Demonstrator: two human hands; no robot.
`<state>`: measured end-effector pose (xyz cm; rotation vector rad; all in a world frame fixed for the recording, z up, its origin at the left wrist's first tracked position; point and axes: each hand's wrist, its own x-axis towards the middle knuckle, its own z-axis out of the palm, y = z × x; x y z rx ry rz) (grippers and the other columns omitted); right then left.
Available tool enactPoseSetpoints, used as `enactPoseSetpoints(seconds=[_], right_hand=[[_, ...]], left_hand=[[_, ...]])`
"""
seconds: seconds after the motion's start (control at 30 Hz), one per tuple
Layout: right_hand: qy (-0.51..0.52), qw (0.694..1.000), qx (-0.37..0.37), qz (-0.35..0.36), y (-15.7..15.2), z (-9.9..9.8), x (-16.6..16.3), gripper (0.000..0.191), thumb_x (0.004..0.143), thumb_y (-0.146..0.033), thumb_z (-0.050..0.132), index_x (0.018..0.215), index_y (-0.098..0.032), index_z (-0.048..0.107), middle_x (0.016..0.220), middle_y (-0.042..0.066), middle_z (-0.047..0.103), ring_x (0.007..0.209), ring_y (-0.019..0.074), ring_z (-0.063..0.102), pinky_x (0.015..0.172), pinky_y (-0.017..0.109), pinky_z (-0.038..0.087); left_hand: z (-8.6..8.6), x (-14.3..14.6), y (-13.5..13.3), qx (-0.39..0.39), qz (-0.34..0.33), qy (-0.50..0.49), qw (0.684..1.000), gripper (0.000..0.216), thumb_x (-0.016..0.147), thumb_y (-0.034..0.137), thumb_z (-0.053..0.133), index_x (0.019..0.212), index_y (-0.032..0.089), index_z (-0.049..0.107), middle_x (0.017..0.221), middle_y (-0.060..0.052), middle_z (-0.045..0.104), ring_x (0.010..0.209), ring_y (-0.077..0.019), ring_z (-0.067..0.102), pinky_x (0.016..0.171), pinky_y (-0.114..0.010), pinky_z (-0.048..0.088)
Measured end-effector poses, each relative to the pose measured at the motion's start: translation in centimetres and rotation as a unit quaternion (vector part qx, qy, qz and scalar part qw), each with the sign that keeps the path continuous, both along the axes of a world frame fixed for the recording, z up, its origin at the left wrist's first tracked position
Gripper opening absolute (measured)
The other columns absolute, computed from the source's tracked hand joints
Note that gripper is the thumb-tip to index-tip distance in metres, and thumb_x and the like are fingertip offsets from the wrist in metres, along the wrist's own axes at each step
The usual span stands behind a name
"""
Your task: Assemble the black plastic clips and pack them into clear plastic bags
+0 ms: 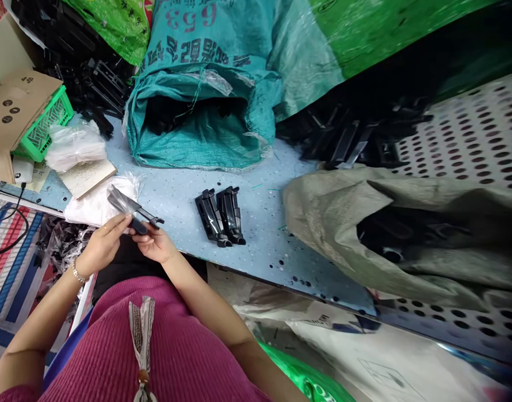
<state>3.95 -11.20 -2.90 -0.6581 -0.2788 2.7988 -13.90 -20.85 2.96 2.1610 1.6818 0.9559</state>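
Observation:
Over the table's near edge, both hands meet at a black plastic part (144,214) with a prong pointing right. A clear plastic bag (120,199) appears to cover its upper left end. My left hand (104,245), with a ring and bracelet, pinches the bag's near side. From below, my right hand (156,243) closes its fingers round the lower end of the black part. To the right, two stacks of similar glossy black plastic parts (220,216) lie side by side on the blue speckled table (262,254). A pile of clear bags (86,207) lies just beyond my left hand.
A teal woven sack (205,139) gapes open at the back. On the right lies a grey-green sack (323,218) holding dark parts. Black parts (348,137) heap behind it. A green basket (46,125) and cardboard box (19,106) stand at left, near a notebook (88,176).

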Motion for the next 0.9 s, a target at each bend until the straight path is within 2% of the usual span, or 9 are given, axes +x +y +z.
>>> enactPoseSetpoints(seconds=[0.1, 0.27, 0.4, 0.57, 0.63, 0.73, 0.77, 0.83, 0.9], right_hand=[[-0.027, 0.998, 0.055, -0.021, -1.4, 0.7, 0.3, 0.015, 0.081, -0.021, 0.076, 0.089, -0.016, 0.065, 0.072, 0.001, 0.063, 0.053, 0.0064, 0.045, 0.039, 0.012, 0.037], [0.045, 0.999, 0.018, -0.015, -2.3, 2.3, 1.3, 0.028, 0.086, -0.039, 0.070, 0.099, -0.015, 0.068, 0.085, 0.004, 0.067, 0.051, 0.0051, 0.033, 0.035, 0.012, 0.029], [-0.083, 0.975, 0.198, -0.062, -0.7, 2.8, 1.6, 0.024, 0.081, -0.038, 0.075, 0.094, -0.019, 0.067, 0.081, 0.002, 0.066, 0.056, 0.0089, 0.048, 0.042, 0.018, 0.038], [-0.274, 0.797, 0.530, -0.096, -1.6, 3.6, 1.2, 0.024, 0.089, -0.028, 0.066, 0.112, -0.021, 0.069, 0.102, 0.005, 0.071, 0.091, 0.0194, 0.066, 0.082, 0.033, 0.056], [-0.231, 0.770, 0.592, -0.050, -2.7, 4.2, 1.4, 0.029, 0.093, -0.022, 0.060, 0.121, -0.021, 0.067, 0.110, 0.006, 0.072, 0.102, 0.0201, 0.067, 0.094, 0.036, 0.053], [-0.122, 0.752, 0.646, 0.048, -2.4, 5.1, 3.3, 0.039, 0.095, -0.024, 0.060, 0.133, -0.025, 0.064, 0.120, 0.006, 0.071, 0.103, 0.0187, 0.068, 0.095, 0.035, 0.054], [-0.144, 0.731, 0.665, 0.048, -1.5, 5.2, 4.5, 0.037, 0.096, -0.026, 0.060, 0.133, -0.026, 0.064, 0.121, 0.006, 0.070, 0.101, 0.0191, 0.068, 0.094, 0.036, 0.054], [-0.304, 0.648, 0.698, -0.018, 1.4, 5.0, 7.3, 0.033, 0.099, -0.028, 0.054, 0.131, -0.026, 0.065, 0.122, 0.009, 0.069, 0.102, 0.0231, 0.065, 0.096, 0.044, 0.052], [-0.500, 0.507, 0.698, -0.073, 4.6, 4.4, 9.8, 0.034, 0.099, -0.024, 0.050, 0.129, -0.023, 0.065, 0.125, 0.015, 0.065, 0.110, 0.0315, 0.059, 0.100, 0.056, 0.046]], left_hand=[[0.1, 0.8, -1.4, 0.021, 0.026, -0.001, 0.999, 0.070, 0.099, 0.005, 0.044, 0.162, 0.032, 0.031, 0.149, -0.011, 0.055, 0.138, -0.0215, 0.055, 0.115, -0.037, 0.050], [-1.8, 0.1, -1.3, 0.107, 0.128, 0.037, 0.985, 0.074, 0.098, 0.005, 0.048, 0.163, 0.034, 0.028, 0.150, -0.013, 0.054, 0.137, -0.0231, 0.056, 0.114, -0.038, 0.050], [-2.1, 1.5, -1.9, 0.115, 0.075, 0.063, 0.988, 0.078, 0.095, 0.001, 0.047, 0.164, 0.032, 0.025, 0.142, -0.013, 0.060, 0.132, -0.0219, 0.061, 0.108, -0.033, 0.055], [0.7, 3.7, -2.2, 0.019, -0.048, 0.058, 0.997, 0.074, 0.096, 0.006, 0.047, 0.164, 0.022, 0.024, 0.147, -0.018, 0.056, 0.138, -0.0253, 0.056, 0.110, -0.039, 0.054], [2.9, 3.6, -2.9, -0.027, -0.069, 0.053, 0.996, 0.062, 0.097, 0.017, 0.054, 0.158, 0.019, 0.039, 0.142, -0.018, 0.060, 0.132, -0.0266, 0.061, 0.107, -0.040, 0.056], [5.7, 1.2, -5.6, -0.138, -0.033, 0.020, 0.990, 0.038, 0.098, 0.027, 0.060, 0.136, 0.023, 0.062, 0.125, -0.011, 0.070, 0.116, -0.0223, 0.069, 0.100, -0.034, 0.058], [5.8, -0.1, -6.8, -0.202, -0.016, 0.005, 0.979, 0.033, 0.098, 0.029, 0.060, 0.130, 0.024, 0.065, 0.122, -0.009, 0.071, 0.113, -0.0213, 0.070, 0.098, -0.032, 0.058], [4.3, -2.9, -8.9, -0.352, 0.020, -0.018, 0.935, 0.028, 0.097, 0.034, 0.061, 0.121, 0.024, 0.071, 0.115, -0.007, 0.073, 0.106, -0.0226, 0.071, 0.092, -0.033, 0.058], [0.8, -4.7, -10.4, -0.485, 0.080, -0.045, 0.870, 0.019, 0.090, 0.033, 0.068, 0.094, 0.018, 0.076, 0.086, -0.005, 0.074, 0.081, -0.0234, 0.073, 0.074, -0.033, 0.060]])
